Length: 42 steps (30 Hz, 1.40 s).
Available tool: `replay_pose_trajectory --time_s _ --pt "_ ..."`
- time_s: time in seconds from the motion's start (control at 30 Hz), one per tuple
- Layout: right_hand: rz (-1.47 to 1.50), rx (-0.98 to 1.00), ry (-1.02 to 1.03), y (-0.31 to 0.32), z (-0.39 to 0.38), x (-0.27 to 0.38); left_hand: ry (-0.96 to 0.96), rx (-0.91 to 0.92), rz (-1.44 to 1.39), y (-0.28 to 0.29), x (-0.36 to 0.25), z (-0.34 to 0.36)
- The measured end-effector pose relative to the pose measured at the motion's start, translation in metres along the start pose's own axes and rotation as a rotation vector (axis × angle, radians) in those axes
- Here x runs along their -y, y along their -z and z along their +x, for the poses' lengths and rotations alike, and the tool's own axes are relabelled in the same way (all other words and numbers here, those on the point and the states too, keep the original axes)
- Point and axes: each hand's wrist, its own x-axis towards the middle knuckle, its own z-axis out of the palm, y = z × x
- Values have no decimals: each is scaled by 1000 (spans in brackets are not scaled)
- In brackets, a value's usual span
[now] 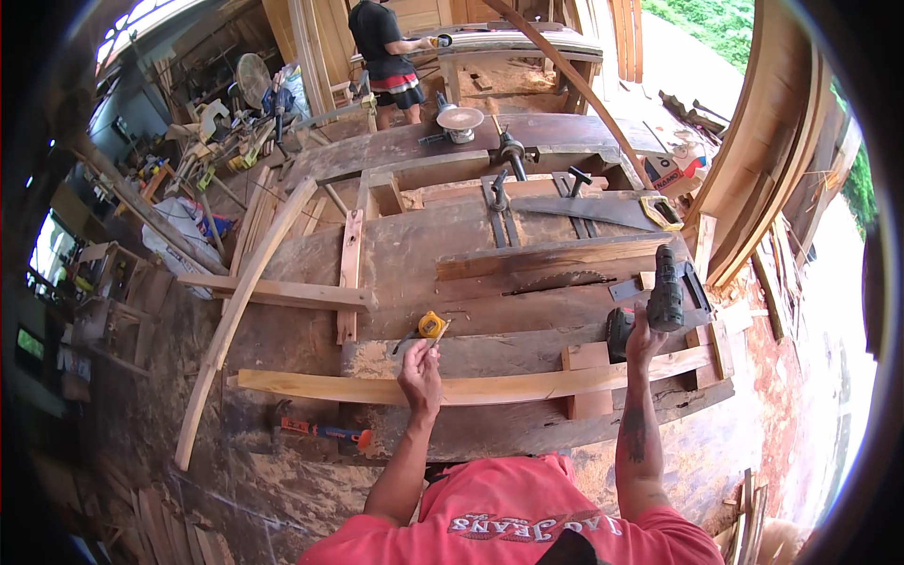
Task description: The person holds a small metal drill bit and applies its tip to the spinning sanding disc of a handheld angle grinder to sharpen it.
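Drill in the right hand, slim piece in the left

From the middle of the view, with twelve o'clock straight ahead, a hammer [330, 432] with an orange and blue handle lies nearest, at seven. Just beyond it, a long pale wood strip [508, 388] runs from eight to between three and four, crossing a short block [589, 406] on the right. The left hand [421, 379], at six, is above the strip, its fingertips pinching a slim piece [441, 332] too small to name. A yellow tape measure [431, 325] sits just past those fingertips. At three, the right hand [644, 341] is wrapped around the handle of a dark drill [667, 290], its nose pointing away. Farther on, a round toothed blade [565, 278] shows at three, a handsaw [593, 211] lies at two, and a disc tool [460, 120] sits at twelve. Farthest, between eleven and twelve, another person [379, 42] stands at a bench [584, 58].
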Motion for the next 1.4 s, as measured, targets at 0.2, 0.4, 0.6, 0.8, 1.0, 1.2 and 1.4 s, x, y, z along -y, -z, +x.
replay_pose_trajectory --time_s 0.2,0.4,0.6,0.8,1.0,1.2,1.4 --pt "61 37 -61 1 1 -8 -63 28 141 4 5 2" --pt "-17 -3 9 8 2 -13 0 -20 101 -4 -1 -1" --pt "-85 15 202 14 4 -7 -24 1 290 -9 -12 -9" --pt "-183 -57 349 16 6 6 -19 46 322 -14 -20 -11" --pt "-138 -43 312 17 5 6 -69 53 340 -15 -25 -14" --pt "-98 3 266 14 5 2 -56 46 356 -14 -24 -13" --pt "-170 -3 323 12 7 4 -51 27 260 -12 -19 -10"
